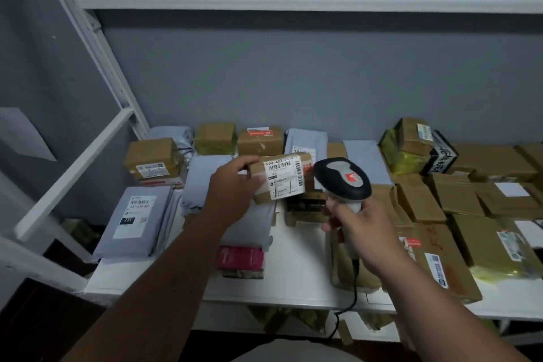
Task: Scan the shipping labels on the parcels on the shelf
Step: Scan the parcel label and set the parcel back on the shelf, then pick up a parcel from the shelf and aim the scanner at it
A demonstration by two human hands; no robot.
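Head view, from largest to smallest: a white shelf (293, 288) runs across the lower half of the frame, crowded with parcels. Brown cardboard boxes (458, 200) fill the right side, and a stack of grey mailer bags (138, 223) lies at lower left with its label facing up. At centre frame the left hand (232, 188) grips a small brown box (280, 178) by its left end, fingers curled over the top edge, lifting it clear of the pile with its white shipping label (283, 181) tilted toward the camera. Just to the right of the box, the right hand (361, 229) is wrapped round the handle of a grey and black scanner (342, 178), whose head sits close beside the label's right edge; its cable (352, 291) trails down over the front of the shelf.

The likely fault here is a failed read: the scanner head seems to sit beside the label rather than facing it, and the tilt may leave the barcode off-beam. The hanging cable could also snag on parcels near the shelf edge.
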